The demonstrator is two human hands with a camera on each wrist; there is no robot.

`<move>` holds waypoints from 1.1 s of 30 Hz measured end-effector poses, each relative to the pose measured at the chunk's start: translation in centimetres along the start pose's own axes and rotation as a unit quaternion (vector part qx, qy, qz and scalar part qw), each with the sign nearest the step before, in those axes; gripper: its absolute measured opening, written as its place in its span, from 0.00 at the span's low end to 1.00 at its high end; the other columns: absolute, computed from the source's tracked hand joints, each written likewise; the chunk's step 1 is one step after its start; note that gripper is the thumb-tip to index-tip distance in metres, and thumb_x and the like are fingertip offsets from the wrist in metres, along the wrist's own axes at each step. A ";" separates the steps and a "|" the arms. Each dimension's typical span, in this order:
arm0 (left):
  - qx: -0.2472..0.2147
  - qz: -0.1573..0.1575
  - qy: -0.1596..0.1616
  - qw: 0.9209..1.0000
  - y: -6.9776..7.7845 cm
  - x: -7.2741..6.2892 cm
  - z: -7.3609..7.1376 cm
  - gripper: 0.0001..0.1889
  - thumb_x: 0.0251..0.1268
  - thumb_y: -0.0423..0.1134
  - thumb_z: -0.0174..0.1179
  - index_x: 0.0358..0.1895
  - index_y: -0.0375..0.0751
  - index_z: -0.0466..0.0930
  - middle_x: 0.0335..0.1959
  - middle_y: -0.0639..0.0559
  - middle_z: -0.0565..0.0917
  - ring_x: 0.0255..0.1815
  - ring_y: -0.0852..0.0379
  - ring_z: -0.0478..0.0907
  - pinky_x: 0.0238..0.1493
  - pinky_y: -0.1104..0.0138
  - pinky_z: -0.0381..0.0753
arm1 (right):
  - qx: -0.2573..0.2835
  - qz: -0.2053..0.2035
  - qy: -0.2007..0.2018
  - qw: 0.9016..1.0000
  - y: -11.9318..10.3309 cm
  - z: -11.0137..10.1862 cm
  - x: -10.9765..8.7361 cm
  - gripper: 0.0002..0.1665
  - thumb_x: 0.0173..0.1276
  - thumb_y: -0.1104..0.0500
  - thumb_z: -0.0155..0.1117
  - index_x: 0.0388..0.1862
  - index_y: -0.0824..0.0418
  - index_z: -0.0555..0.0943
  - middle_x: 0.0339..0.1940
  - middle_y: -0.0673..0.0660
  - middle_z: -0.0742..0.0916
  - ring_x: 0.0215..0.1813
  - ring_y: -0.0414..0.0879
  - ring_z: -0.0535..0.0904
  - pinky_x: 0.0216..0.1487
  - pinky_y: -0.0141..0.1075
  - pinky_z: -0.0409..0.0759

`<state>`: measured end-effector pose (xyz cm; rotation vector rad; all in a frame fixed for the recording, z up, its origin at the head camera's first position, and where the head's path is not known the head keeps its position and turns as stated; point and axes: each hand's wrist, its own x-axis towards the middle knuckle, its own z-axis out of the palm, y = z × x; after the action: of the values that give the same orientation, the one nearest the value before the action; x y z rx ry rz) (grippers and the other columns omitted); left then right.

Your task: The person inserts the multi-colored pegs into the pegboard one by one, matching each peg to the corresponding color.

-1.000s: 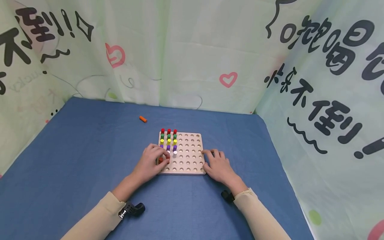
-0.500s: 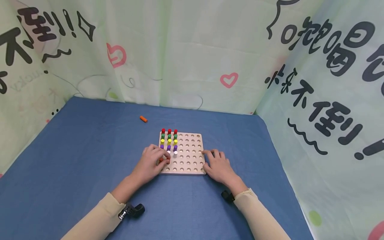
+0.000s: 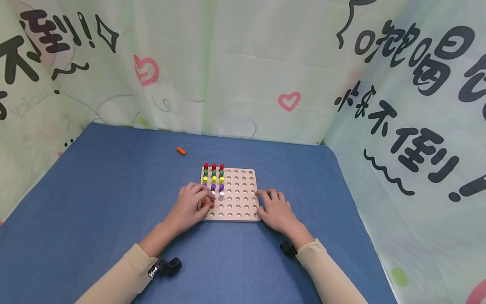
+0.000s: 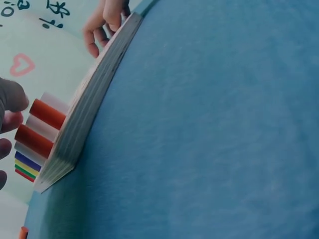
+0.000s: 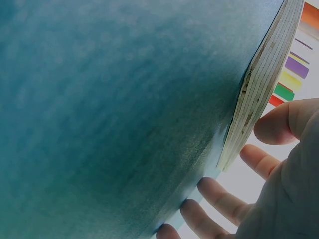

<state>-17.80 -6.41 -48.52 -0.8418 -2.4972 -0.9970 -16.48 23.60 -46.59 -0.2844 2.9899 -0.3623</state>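
A wooden pegboard point(image 3: 243, 190) lies on the table. Rows of red, green, yellow, purple and white pegs stand on its left side, partly behind my left hand point(image 3: 191, 202). Two orange pegs stand upright in the nearer row; one orange peg point(image 4: 48, 113) is just beside my left fingertips point(image 4: 17, 97), with a gap between them in the left wrist view. The loosely bent left fingers hold nothing. My right hand point(image 3: 277, 210) rests at the board's right edge, thumb point(image 5: 274, 127) and index finger touching or close to it, other fingers spread.
Beyond the board, a loose orange peg point(image 3: 181, 150) lies on the blue tablecloth point(image 3: 114, 185). Holes fill the board's right part. A printed curtain point(image 3: 243, 63) encloses the table's back and sides.
My left fingers have loosened and drawn slightly left off the second orange peg, which now stands in the board. The right hand has stayed in place.
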 end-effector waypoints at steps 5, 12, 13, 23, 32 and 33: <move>0.010 -0.004 0.004 1.000 -0.5 0.9 -0.6 0.04 0.67 0.34 0.66 0.40 0.47 0.87 0.46 0.51 0.85 0.50 0.48 0.76 0.51 0.48 0.70 | 0.000 0.000 0.000 1.000 0.0 0.0 0.0 0.28 0.78 0.53 0.49 0.75 0.48 0.68 0.71 0.64 0.71 0.72 0.68 0.65 0.61 0.66 0.69; 0.056 -0.053 -0.009 0.997 -2.1 3.1 -1.8 0.05 0.71 0.35 0.63 0.44 0.45 0.87 0.47 0.47 0.85 0.50 0.45 0.76 0.51 0.47 0.74 | 0.003 0.000 0.002 1.000 0.0 -0.1 -0.1 0.28 0.78 0.54 0.49 0.75 0.49 0.69 0.72 0.64 0.71 0.72 0.69 0.65 0.62 0.66 0.68; 0.065 -0.062 -0.012 0.996 -2.5 3.4 -2.0 0.05 0.71 0.35 0.63 0.44 0.44 0.87 0.48 0.47 0.85 0.51 0.44 0.76 0.52 0.46 0.74 | 0.004 0.000 0.002 1.000 0.0 -0.1 -0.2 0.28 0.78 0.54 0.49 0.75 0.49 0.69 0.72 0.65 0.71 0.72 0.69 0.65 0.62 0.66 0.68; 0.122 -0.118 -0.015 0.985 -6.1 6.9 -4.5 0.07 0.74 0.35 0.59 0.45 0.39 0.86 0.50 0.41 0.84 0.54 0.38 0.75 0.56 0.43 0.74 | 0.005 0.002 -0.002 1.000 -0.2 -0.2 0.0 0.28 0.78 0.54 0.48 0.76 0.49 0.68 0.72 0.64 0.71 0.72 0.69 0.65 0.63 0.66 0.68; 0.150 -0.178 -0.050 0.971 -9.6 8.0 -4.9 0.10 0.75 0.32 0.54 0.51 0.37 0.83 0.54 0.39 0.83 0.57 0.36 0.75 0.60 0.42 0.74 | 0.002 0.002 -0.005 1.000 -0.3 -0.3 0.0 0.28 0.79 0.54 0.49 0.76 0.50 0.68 0.72 0.65 0.70 0.72 0.68 0.64 0.62 0.66 0.69; 0.147 -0.186 -0.054 0.970 -10.0 8.0 -4.8 0.11 0.76 0.31 0.53 0.53 0.36 0.82 0.55 0.39 0.83 0.58 0.36 0.75 0.60 0.42 0.74 | 0.001 0.002 -0.005 1.000 -0.3 -0.2 0.0 0.28 0.79 0.54 0.49 0.76 0.50 0.68 0.72 0.65 0.70 0.72 0.68 0.65 0.62 0.66 0.69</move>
<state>-29.92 -12.36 -46.40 -0.3535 -2.8686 -0.6674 -16.44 23.35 -46.27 -0.2800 2.9794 -0.3635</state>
